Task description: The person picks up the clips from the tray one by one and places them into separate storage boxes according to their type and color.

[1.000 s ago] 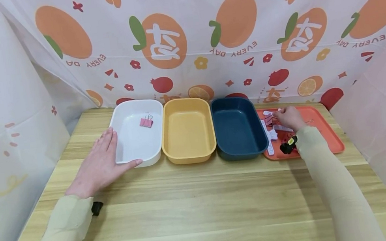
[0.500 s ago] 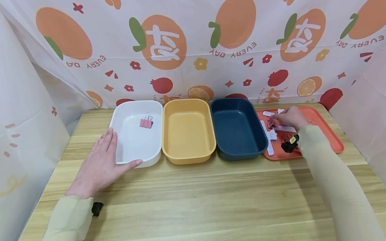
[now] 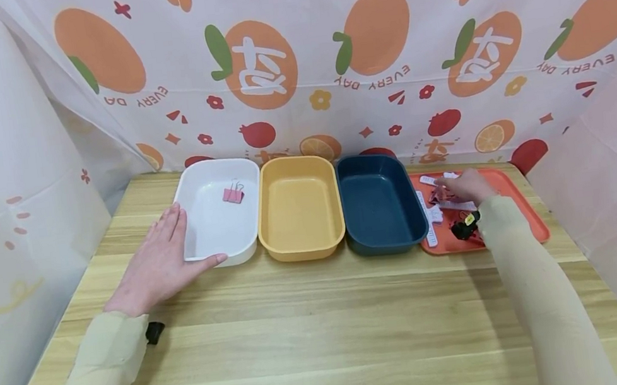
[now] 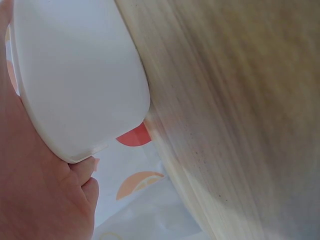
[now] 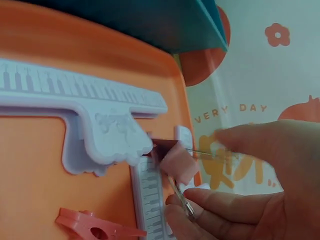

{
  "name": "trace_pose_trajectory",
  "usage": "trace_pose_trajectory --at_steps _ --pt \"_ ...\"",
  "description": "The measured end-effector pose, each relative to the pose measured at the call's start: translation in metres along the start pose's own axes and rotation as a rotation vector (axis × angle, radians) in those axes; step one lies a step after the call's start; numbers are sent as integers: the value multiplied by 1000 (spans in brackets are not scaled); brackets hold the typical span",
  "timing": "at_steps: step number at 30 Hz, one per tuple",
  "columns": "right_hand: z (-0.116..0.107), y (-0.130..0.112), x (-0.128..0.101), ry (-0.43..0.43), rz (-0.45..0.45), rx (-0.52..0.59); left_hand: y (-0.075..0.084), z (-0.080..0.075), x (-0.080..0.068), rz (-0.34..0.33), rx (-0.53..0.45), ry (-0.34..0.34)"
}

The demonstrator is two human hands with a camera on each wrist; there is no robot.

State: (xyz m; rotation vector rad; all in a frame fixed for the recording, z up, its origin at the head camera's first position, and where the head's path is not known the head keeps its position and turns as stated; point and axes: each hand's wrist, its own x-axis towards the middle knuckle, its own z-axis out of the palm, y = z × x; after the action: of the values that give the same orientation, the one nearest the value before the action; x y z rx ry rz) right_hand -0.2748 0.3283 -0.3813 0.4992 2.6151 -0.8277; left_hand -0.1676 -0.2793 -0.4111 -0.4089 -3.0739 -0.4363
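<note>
My left hand [image 3: 159, 260] lies with straight fingers along the left rim of the white bin [image 3: 196, 256], its thumb at the front rim. In the left wrist view the bin's outer wall [image 4: 85, 75] sits against that hand. One pink binder clip [image 3: 233, 195] rests inside this bin. Over the orange tray [image 3: 519, 213], my right hand [image 3: 464, 186] holds another pink binder clip [image 5: 180, 164] by its wire handles, between thumb and fingers. Beside it on the tray is a white clip with a piano-key pattern [image 5: 117, 130].
A yellow bin [image 3: 304, 253] and a dark blue bin [image 3: 389, 247] stand side by side between the white bin and the tray. More piano-key clips [image 5: 150, 200] and a red plastic clip [image 5: 95, 227] lie on the tray. A fruit-print cloth [image 3: 319, 89] hangs behind.
My right hand has shifted slightly to the right over the tray, and the pink binder clip at its fingers has turned. My left hand stays at the white bin.
</note>
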Motion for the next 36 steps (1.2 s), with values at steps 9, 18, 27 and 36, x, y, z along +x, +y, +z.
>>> trace_pose_trajectory --at_steps 9,18,27,36 --pt "-3 3 5 -50 -28 20 0 -1 2 -12 9 -17" --pt "-5 3 4 -55 -16 67 -1 0 2 -3 13 1" --pt "-12 3 1 -13 -14 169 0 0 2 -1 1 8" --pt "-14 3 0 -64 -47 221 0 -1 2 -15 -4 -8"
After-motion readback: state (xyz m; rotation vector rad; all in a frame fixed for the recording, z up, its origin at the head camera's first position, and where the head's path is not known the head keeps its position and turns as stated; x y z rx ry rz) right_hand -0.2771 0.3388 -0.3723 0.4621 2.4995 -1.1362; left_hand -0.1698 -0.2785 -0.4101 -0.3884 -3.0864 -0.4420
